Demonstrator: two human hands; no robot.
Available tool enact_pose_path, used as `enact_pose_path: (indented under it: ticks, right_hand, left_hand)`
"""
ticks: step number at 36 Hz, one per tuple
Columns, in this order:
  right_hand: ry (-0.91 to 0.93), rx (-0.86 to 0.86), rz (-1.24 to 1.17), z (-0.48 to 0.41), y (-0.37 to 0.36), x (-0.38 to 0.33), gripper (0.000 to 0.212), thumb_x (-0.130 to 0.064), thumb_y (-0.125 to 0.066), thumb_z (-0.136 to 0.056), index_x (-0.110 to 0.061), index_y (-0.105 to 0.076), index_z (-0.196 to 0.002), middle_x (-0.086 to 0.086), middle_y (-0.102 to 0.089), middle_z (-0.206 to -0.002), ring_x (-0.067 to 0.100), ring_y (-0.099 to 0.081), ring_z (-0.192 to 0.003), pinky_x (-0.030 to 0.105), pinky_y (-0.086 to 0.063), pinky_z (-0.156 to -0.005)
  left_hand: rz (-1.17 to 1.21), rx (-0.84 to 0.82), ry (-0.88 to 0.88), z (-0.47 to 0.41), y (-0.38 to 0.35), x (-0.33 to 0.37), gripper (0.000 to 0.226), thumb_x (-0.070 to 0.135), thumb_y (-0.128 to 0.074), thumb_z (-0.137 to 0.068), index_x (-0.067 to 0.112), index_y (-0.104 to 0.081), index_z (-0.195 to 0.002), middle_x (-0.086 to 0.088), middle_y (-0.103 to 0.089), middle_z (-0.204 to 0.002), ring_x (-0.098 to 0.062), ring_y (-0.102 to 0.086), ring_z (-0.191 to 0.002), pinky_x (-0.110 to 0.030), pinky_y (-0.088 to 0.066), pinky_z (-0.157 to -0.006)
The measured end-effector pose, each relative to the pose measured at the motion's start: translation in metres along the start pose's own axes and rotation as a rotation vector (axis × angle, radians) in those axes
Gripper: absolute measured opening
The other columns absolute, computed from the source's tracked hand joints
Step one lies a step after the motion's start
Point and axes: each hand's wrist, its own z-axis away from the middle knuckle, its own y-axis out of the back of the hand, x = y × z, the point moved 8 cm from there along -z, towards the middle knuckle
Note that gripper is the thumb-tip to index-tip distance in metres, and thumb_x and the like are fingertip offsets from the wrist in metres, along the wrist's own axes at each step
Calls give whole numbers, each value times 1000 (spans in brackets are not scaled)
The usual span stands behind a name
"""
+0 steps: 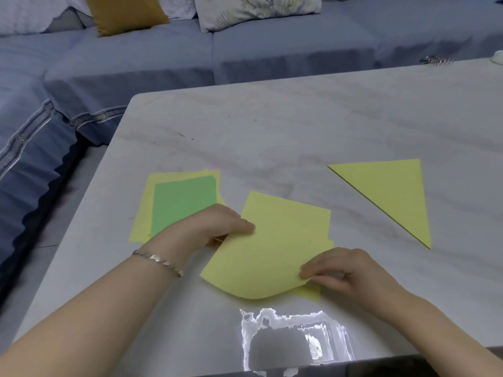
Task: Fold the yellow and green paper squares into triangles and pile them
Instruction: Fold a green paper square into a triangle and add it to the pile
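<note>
Now left hand (217, 227) and right hand (345, 270) pinch the yellow sheet (275, 246) at opposite edges; wide tabletop (272, 126) beyond

On the table (272, 126): paper stack (182, 202) left, half-folded sheet (280, 240) centre, triangle (394, 194) right.

Your pale, grey-veined desk (272, 126) fills most of your view, with a bright patch of light (294, 341) mirrored near its front edge. Beyond it runs a blue sofa (245, 50) carrying a mustard cushion (122, 12) and a pale patterned cushion (253, 9); grey floor (60, 213) shows at your left.
</note>
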Motion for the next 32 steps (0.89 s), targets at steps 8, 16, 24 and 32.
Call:
enact_pose_path:
  ticks: [8, 16, 24, 32]
  right_hand:
    - [-70, 239, -26, -5, 20, 3, 8, -52, -58, -78, -46, -62, -75, -21, -60, -107, -5, -56, -97, 4, -36, -82]
    - [-294, 409, -244, -22, 34, 14, 24, -14, -69, -79, -29, -69, -61, -21, -69, -81, -9, -60, -81, 7, -41, -72]
    - [-324, 467, -274, -19, 30, 11, 21, -9, -69, -80, -22, -68, -63, -18, -68, -68, -5, -60, -66, 7, -41, -63]
    - [-293, 520, -164, -18, 42, -5, 19, -15, -74, -74, -27, -64, -64, -19, -66, -72, 0, -59, -70, 8, -42, -66]
  left_hand:
    - [-176, 201, -558, 24, -21, 44, 24, 8, -55, -90, 27, -58, -75, 16, -56, -72, -1, -51, -65, -8, -37, -58]
    - [101, 198, -572, 52, -30, 31, 26, 9, -54, -90, 25, -64, -71, -2, -65, -72, -12, -53, -68, -26, -40, -66]
    - [191, 153, -546, 69, -37, 31, 51, 54, -49, -83, 5, -53, -70, -2, -44, -64, -14, -41, -61, -30, -32, -61]
    - [80, 396, -645, 76, -24, 46, 28, 16, -72, -78, 40, -60, -87, 19, -53, -64, 9, -49, -66, -5, -37, -62]
